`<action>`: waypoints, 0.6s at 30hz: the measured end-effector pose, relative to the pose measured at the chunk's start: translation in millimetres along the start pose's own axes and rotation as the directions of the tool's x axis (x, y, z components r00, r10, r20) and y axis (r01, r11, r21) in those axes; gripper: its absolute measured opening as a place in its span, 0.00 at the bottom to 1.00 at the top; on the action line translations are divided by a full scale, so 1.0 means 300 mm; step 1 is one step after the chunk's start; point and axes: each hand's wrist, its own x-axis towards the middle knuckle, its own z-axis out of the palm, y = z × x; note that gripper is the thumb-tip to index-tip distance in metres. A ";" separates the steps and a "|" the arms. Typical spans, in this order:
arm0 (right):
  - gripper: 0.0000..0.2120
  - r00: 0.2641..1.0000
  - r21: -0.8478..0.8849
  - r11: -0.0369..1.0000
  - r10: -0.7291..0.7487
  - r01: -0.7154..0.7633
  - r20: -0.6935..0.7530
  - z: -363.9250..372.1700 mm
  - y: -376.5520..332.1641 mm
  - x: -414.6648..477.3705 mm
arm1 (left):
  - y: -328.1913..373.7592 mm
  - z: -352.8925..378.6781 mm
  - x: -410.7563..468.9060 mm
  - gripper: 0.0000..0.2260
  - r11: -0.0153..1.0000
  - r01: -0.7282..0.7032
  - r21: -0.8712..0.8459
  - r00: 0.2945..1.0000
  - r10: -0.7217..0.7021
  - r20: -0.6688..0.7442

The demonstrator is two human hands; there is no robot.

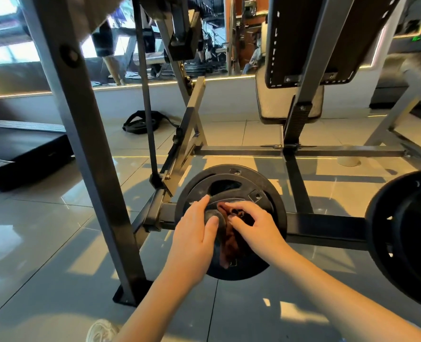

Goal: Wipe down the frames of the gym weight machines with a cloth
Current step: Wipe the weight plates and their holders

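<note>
Lower left: open tiled floor [44,243], free passage. Slanted frame post [86,144] bars left-centre. Weight plate [261,191] fills centre; horizontal bar [327,228] runs right to second plate [406,238].

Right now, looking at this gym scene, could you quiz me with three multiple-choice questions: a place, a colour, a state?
1. Where is the cloth? A in a bucket; B against the weight plate; C over a shoulder.
2. What colour is the cloth? A reddish brown; B white; C blue.
3. What is the right hand doing? A hanging idle; B waving; C pinching the cloth.
Answers: 1 B, it hangs down the plate's face; 2 A, a rust tone against the black plate; 3 C, its fingertips curl onto the cloth's top edge.
</note>
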 end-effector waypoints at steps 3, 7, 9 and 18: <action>0.10 0.996 -0.002 0.996 0.093 -0.093 0.000 0.004 0.037 0.007 | 0.011 -0.005 -0.001 0.21 1.000 -0.012 0.018 1.000 0.012 -0.004; 0.08 0.980 -0.051 0.979 0.198 -0.199 -0.027 0.025 0.051 -0.017 | 0.034 -0.001 -0.022 0.20 0.999 0.003 0.031 0.999 -0.002 -0.038; 0.09 0.982 -0.053 0.981 0.189 -0.189 -0.011 0.011 0.030 -0.038 | 0.049 0.000 -0.028 0.20 0.999 0.034 0.007 0.998 -0.033 -0.059; 0.11 0.972 -0.055 0.986 0.142 -0.155 -0.189 -0.162 -0.094 -0.196 | 0.161 -0.013 -0.119 0.20 0.902 -0.098 0.421 0.995 0.096 0.026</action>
